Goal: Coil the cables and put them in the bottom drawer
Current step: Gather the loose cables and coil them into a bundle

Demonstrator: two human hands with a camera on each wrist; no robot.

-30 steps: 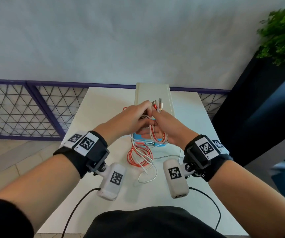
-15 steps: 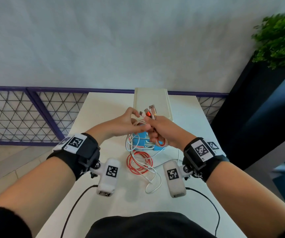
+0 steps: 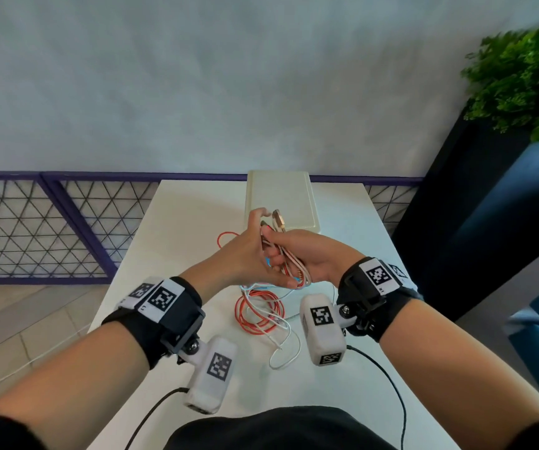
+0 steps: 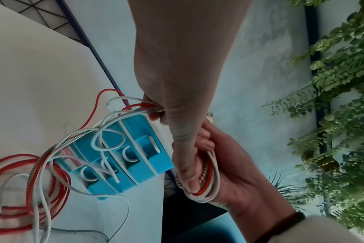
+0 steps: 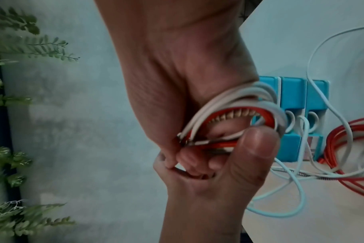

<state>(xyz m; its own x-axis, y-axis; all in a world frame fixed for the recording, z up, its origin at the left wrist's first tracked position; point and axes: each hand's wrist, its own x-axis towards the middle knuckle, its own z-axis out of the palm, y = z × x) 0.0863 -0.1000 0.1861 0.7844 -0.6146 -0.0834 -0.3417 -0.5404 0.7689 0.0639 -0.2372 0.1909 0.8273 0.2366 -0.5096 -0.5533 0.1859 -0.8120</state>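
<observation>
Few loops sat gripped in my right hand (image 3: 297,254); left hand (image 3: 245,254) pinched the cables (image 3: 258,316), most loose on the desk (image 3: 177,241), drawers (image 4: 123,156) untouched.

Head overhead; wrists close, cables (image 4: 206,184) shared

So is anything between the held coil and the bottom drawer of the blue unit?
Yes. Loose white and red cable strands drape across the fronts of the blue drawer unit, whose drawers look shut. The coil is gripped between the left hand and the right hand, above the unit.
</observation>
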